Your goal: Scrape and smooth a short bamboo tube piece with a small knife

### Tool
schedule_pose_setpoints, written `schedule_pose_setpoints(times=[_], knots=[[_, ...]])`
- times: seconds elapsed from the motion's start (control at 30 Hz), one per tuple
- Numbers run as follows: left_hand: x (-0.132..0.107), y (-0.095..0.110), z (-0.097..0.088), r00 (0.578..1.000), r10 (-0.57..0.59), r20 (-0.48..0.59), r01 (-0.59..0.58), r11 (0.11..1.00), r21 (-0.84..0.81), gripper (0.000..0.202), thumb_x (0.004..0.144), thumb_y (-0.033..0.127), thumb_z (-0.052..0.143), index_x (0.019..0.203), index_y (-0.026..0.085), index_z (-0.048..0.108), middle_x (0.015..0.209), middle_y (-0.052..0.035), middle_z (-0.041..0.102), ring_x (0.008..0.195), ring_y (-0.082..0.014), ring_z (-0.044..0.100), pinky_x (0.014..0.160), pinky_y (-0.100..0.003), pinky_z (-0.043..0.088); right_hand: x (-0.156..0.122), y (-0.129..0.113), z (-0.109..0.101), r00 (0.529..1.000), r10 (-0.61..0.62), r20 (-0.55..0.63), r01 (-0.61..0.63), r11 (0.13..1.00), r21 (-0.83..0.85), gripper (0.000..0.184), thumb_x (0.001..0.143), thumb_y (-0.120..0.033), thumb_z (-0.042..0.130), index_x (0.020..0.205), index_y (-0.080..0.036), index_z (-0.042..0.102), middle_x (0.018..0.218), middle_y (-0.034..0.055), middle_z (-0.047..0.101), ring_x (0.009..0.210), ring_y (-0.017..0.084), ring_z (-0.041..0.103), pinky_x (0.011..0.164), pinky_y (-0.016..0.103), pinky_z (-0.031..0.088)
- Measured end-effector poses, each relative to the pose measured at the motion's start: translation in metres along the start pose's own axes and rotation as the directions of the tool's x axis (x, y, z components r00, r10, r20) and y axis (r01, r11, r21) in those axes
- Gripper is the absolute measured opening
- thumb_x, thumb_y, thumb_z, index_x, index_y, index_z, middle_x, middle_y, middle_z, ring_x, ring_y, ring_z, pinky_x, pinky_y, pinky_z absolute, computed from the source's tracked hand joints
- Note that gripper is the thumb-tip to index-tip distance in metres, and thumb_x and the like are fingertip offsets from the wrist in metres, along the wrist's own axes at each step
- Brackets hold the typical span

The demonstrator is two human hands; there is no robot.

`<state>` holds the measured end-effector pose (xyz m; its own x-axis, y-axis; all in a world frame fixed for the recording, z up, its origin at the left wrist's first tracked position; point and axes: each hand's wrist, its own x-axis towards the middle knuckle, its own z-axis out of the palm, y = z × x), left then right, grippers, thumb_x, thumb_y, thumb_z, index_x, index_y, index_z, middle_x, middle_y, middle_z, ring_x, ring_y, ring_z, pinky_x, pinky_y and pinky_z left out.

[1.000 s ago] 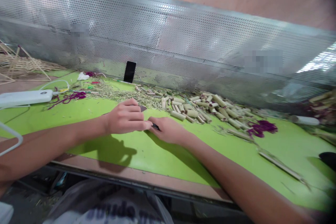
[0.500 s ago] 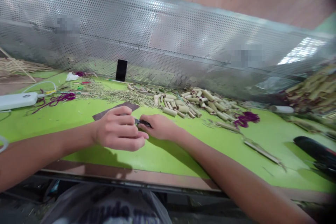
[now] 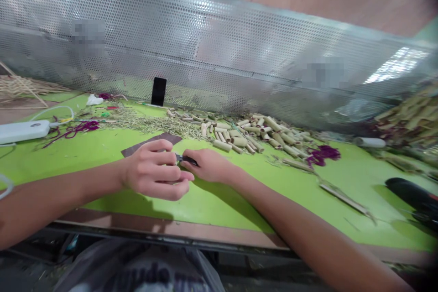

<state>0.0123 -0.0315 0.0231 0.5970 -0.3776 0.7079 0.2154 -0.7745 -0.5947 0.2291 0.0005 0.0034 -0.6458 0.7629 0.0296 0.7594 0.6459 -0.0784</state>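
Observation:
My left hand (image 3: 155,175) and my right hand (image 3: 208,165) meet over the near middle of the green table (image 3: 102,155). Both are closed. Between them shows a small dark tool (image 3: 185,159), like a short blade, gripped by the right hand's fingers. The left hand's fingers curl round something at the tool's tip that I cannot make out. A dark brown flat sheet (image 3: 150,142) lies on the table just behind the left hand.
A heap of short bamboo tubes (image 3: 253,134) and thin shavings (image 3: 147,122) lies behind the hands. Purple threads (image 3: 321,153), a white power bank (image 3: 22,131), a black phone (image 3: 159,91) against the perforated metal wall (image 3: 219,54), and a black object (image 3: 410,194) at right.
The view swung since one second ago; my hands drew a little nearer and lower on the table. In the last half second almost nothing moved.

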Motion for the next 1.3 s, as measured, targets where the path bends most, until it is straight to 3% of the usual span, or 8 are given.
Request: schedule_pose_setpoints(times=[0.23,0.5,0.63,0.97,1.13,1.3], knots=[[-0.002,-0.001,0.0,1.0,-0.002,0.029,0.002,1.0,-0.003,0.02,0.089,0.012,0.074,0.079,0.024,0.061,0.058,0.0092,0.054,0.054,-0.0076,0.049,0.063,-0.028,0.042,0.0,0.001,0.001,1.0,-0.005,-0.005,0.005,1.0,-0.01,0.031,0.103,-0.042,0.043,0.098,-0.019,0.063,0.078,0.0038,0.066,0.059,0.014,0.044,0.054,0.028,0.022],[-0.012,-0.008,0.004,0.997,-0.05,0.064,0.051,0.999,-0.005,0.012,0.099,0.014,0.057,0.095,0.022,0.065,0.058,0.006,0.058,0.055,-0.0104,0.053,0.066,-0.029,0.043,0.0,0.0,-0.001,1.0,0.01,0.009,-0.01,1.0,-0.011,0.032,0.103,-0.042,0.043,0.1,-0.019,0.065,0.081,0.0056,0.069,0.06,0.015,0.048,0.055,0.028,0.023],[-0.015,-0.01,0.006,0.996,-0.064,0.067,0.065,0.998,-0.011,0.006,0.095,0.014,0.065,0.091,0.019,0.065,0.06,0.0058,0.059,0.055,-0.01,0.052,0.066,-0.03,0.042,0.0,0.001,0.0,1.0,0.0,0.008,0.0,1.0,0.003,0.032,0.102,-0.041,0.042,0.1,-0.019,0.065,0.079,0.0056,0.068,0.06,0.015,0.047,0.054,0.028,0.022],[-0.009,-0.004,0.007,0.997,-0.07,0.03,0.07,0.997,-0.017,0.025,0.093,0.015,0.069,0.073,0.021,0.054,0.059,0.007,0.056,0.053,-0.009,0.048,0.065,-0.029,0.042,0.001,0.003,0.001,1.0,-0.006,0.005,0.006,1.0,0.002,0.033,0.103,-0.042,0.042,0.098,-0.018,0.064,0.077,0.0047,0.066,0.057,0.014,0.042,0.054,0.028,0.021],[-0.013,-0.008,0.006,0.996,-0.069,0.051,0.071,0.997,-0.03,0.01,0.096,0.015,0.064,0.087,0.02,0.063,0.061,0.006,0.059,0.055,-0.0099,0.052,0.067,-0.029,0.043,0.001,0.001,-0.001,1.0,0.002,0.013,-0.002,1.0,0.007,0.032,0.103,-0.041,0.042,0.098,-0.018,0.064,0.077,0.0049,0.066,0.057,0.014,0.043,0.053,0.028,0.021],[-0.016,-0.012,0.005,0.993,-0.068,0.092,0.069,0.997,-0.016,0.012,0.098,0.013,0.057,0.096,0.019,0.066,0.06,0.0052,0.059,0.057,-0.0109,0.053,0.069,-0.029,0.044,0.0,0.0,-0.002,1.0,0.001,0.012,-0.001,1.0,0.006,0.031,0.102,-0.04,0.043,0.098,-0.018,0.064,0.077,0.0049,0.066,0.058,0.014,0.044,0.053,0.027,0.022]])
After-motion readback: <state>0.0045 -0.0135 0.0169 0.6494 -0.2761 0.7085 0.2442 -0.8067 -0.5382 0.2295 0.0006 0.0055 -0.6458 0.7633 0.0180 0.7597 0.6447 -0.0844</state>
